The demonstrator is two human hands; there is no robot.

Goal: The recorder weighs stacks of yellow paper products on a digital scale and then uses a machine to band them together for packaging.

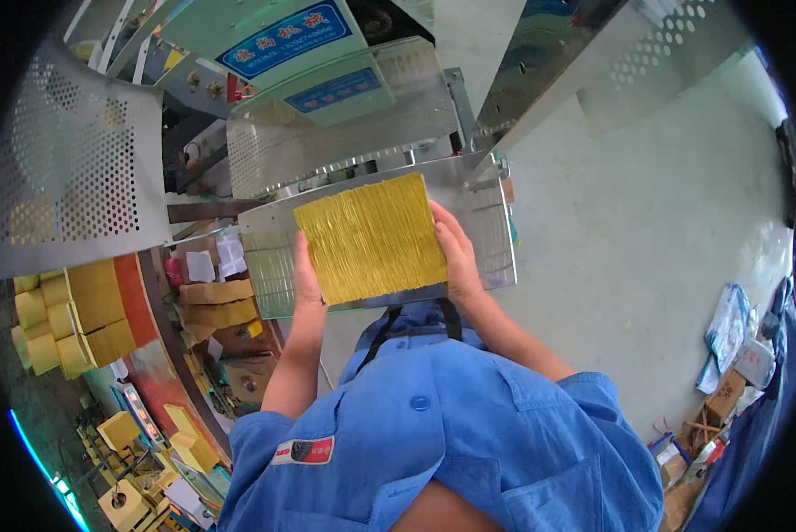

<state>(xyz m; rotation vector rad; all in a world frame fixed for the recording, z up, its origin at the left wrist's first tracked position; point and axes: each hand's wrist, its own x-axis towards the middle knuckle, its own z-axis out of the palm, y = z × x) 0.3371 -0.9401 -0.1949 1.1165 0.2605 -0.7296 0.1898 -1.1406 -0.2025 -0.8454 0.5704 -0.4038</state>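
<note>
Bundle of golden-yellow, finely ridged, rectangular layers (371, 239) | over the shiny silver, rectangular metal tray (488, 241), contact hidden | your left hand (307, 273) and right hand (456, 253) grasp its opposite sides, probably so your inward pressure keeps the layers together.

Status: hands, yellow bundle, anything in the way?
Left hand, right hand holding opposite sides. Yellow bundle over metal tray, contact unclear. Metal guard beyond, nothing atop bundle.

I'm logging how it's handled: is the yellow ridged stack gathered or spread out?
Gathered: the yellow ridged stack makes one compact block, with the left hand and the right hand at its opposite sides.
</note>
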